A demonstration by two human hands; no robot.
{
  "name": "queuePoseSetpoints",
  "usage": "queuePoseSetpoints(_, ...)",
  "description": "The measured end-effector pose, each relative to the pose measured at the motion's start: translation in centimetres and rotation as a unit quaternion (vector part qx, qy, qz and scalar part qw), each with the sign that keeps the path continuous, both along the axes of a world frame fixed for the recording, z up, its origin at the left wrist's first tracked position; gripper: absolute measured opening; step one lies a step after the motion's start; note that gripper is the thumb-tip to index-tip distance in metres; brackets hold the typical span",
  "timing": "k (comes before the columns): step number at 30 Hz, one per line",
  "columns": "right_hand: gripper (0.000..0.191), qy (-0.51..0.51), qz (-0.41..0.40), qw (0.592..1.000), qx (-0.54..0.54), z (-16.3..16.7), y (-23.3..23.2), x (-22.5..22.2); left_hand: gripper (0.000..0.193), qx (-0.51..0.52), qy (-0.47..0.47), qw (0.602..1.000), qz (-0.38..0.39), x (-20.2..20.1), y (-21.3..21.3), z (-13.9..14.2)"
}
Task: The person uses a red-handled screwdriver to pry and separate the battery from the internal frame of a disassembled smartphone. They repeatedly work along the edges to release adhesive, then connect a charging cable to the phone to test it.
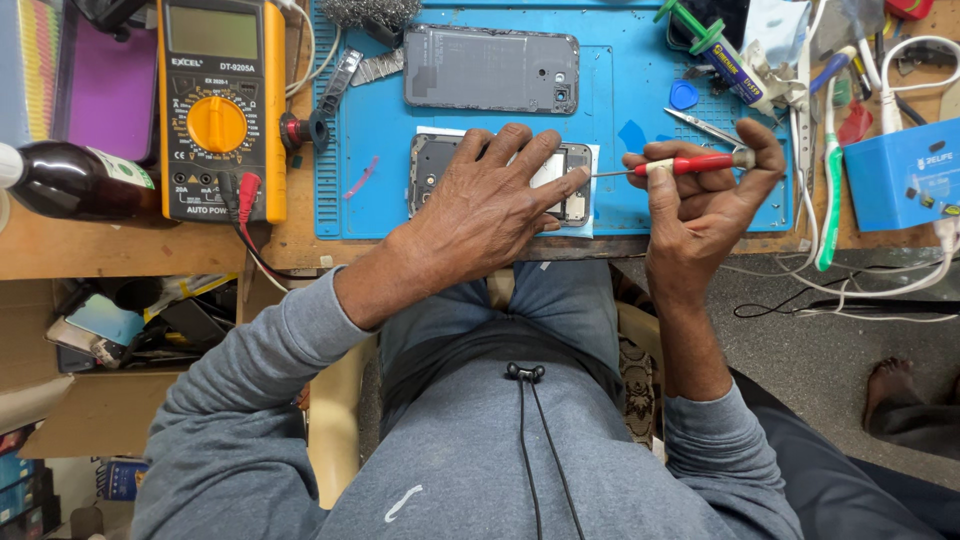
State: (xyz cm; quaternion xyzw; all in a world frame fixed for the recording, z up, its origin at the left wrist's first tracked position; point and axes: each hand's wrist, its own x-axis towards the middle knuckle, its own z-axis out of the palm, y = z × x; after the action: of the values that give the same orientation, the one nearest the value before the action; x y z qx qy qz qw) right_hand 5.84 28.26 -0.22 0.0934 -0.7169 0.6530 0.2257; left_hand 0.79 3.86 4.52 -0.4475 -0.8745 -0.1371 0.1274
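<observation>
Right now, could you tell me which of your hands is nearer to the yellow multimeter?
Left. The left hand lies on the opened phone, just right of the yellow multimeter; the right hand holds the red screwdriver farther right.

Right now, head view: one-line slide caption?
Left hand pins an opened phone on a blue mat; right hand holds a red screwdriver to its edge.

The back cover (491,69) lies behind the opened phone (436,165) on the mat (640,110).
</observation>
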Motion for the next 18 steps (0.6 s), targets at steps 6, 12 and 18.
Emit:
queuePoseSetpoints(6,0.057,0.023,-0.015,0.999,0.028,0.13,-0.3,0.17,0.057,0.021,-0.008,1.0,-0.003,-0.04,-0.12,-0.08)
queuePoseSetpoints(12,0.057,0.03,-0.01,0.998,0.052,0.25,-0.66,0.19,0.057,0.009,-0.006,1.0,0.0,0.1,-0.25,-0.05)
queuePoseSetpoints(18,0.057,0.032,-0.01,0.998,0.057,-0.14,-0.39,0.08,0.057,0.014,-0.005,1.0,0.0,0.05,-0.21,-0.13)
